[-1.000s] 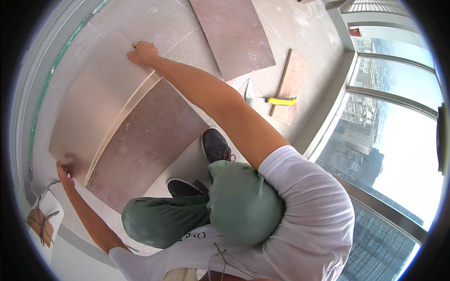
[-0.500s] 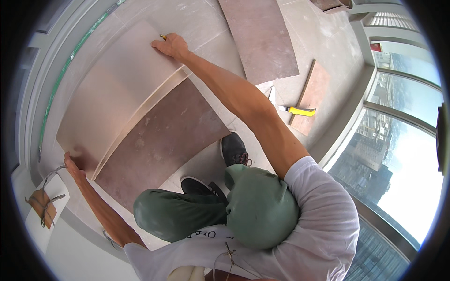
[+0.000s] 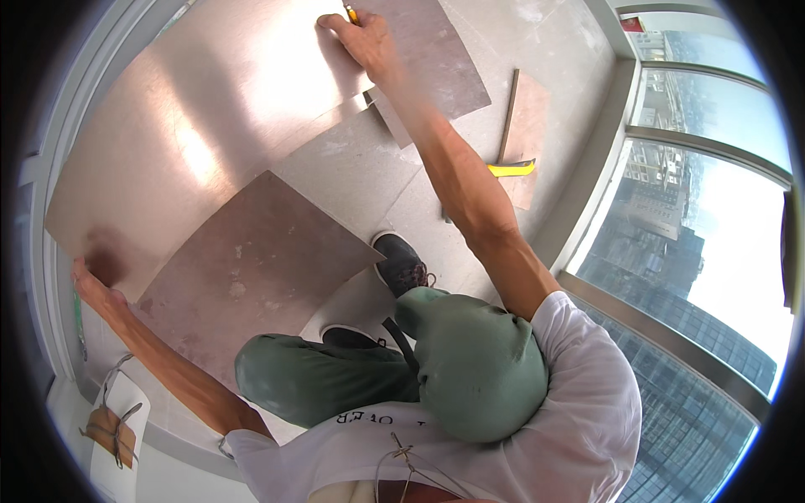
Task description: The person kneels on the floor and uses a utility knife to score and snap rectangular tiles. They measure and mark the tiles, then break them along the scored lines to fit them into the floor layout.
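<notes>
Both hands gripping tilted tile

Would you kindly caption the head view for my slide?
Crouching person's left hand and right hand grip opposite edges of a large glossy tile.

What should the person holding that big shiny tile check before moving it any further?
1. Left hand on the large glossy tile at its near corner: ok.
2. Right hand on the far edge: ok, with a pencil in its fingers.
3. Tile lifted off the floor: cannot tell.
4. Brown tile lying flat beneath: ok.
5. Shoes away from the tile's edges: ok.
6. Yellow-handled tool out of the way: ok, off to the right.
</notes>
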